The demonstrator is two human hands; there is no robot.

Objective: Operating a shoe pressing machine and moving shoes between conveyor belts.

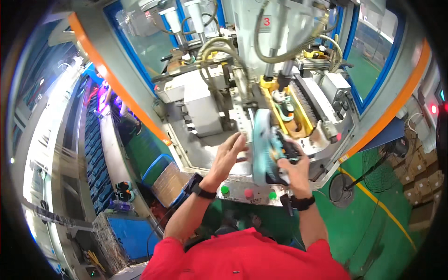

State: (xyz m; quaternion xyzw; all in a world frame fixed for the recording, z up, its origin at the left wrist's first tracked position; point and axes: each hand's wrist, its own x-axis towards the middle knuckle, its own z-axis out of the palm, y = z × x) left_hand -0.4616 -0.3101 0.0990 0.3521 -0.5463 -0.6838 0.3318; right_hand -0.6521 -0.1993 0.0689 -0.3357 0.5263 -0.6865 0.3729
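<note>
A sneaker (263,150) with a pale teal sole and a dark upper with orange touches stands on edge, held up before the machine's front. My right hand (297,171) grips it by the upper, with its sole turned left. To the left of that sole, my left hand (227,157) is open, fingers stretched and apart from the shoe. Just beyond, a yellow holder (308,113) in the machine bears another teal and black shoe (284,110) under a metal press rod (285,79). The held sneaker covers part of the holder's near left side.
Green and pink buttons (249,193) line the machine's front edge. Ribbed hoses (219,49) hang over the left station. At left runs a conveyor (93,154), near a blue-framed cart (164,183) and dark shoes (124,191). A fan (380,170) and cartons (422,170) stand right.
</note>
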